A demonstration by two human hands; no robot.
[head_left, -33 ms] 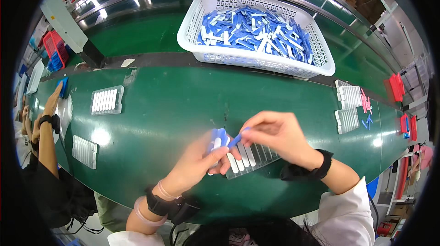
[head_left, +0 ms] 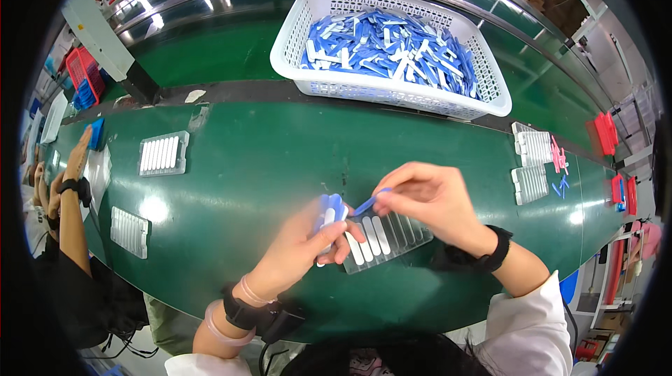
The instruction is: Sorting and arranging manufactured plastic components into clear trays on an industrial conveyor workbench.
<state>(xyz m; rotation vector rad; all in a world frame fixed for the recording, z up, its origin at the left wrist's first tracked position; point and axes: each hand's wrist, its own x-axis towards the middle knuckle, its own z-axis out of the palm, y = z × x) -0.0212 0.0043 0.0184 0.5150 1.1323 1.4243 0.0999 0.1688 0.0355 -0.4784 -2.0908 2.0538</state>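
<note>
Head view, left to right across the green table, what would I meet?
Co-worker's hand, clear tray of white strips, left hand, right hand, ridged clear tray, small blue pieces.

Basket (head_left: pixel 381 92) (sticks (head_left: pixel 392 47) inside) beyond tray (head_left: pixel 406 234)

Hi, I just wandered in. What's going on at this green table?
A person is working with both bare hands. The left hand holds a small bunch of blue-and-white pieces, and the right hand pinches a single blue piece just above a clear slotted tray. Some of its slots hold white strips; others look bare. Beyond, a white basket is heaped with more blue and white pieces. At the left, another person's hand is by a blue object.
</note>
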